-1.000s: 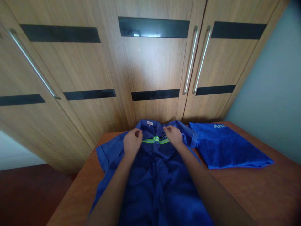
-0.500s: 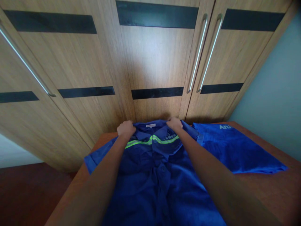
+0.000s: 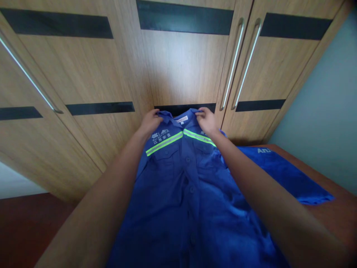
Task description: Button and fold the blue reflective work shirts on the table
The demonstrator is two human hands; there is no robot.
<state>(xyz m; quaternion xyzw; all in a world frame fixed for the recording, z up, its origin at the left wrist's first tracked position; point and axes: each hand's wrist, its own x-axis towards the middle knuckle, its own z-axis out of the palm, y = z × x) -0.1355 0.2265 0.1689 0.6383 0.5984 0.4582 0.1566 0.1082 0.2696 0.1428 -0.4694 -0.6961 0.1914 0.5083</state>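
A blue button-front work shirt (image 3: 173,193) is held up by its collar, its front facing me. Green-yellow reflective strips (image 3: 165,144) cross the chest, with white lettering above. My left hand (image 3: 151,122) pinches the left side of the collar. On the other side of the collar, my right hand (image 3: 206,120) grips the cloth between thumb and fingers. A white label (image 3: 182,119) shows inside the neck, between the two hands. The lower part of the shirt runs toward me between my forearms, and its sleeves are mostly hidden.
A second blue garment (image 3: 290,171), folded and with white letters, lies on the reddish-brown surface (image 3: 320,219) to the right. Behind stands a wooden wardrobe (image 3: 181,67) with dark strips and long metal handles (image 3: 233,65). A pale wall is at the right.
Both hands have lifted the shirt collar upward off the surface, against the wardrobe. The chest strips and lettering now show more fully, and the sleeve spread at left has left the surface.
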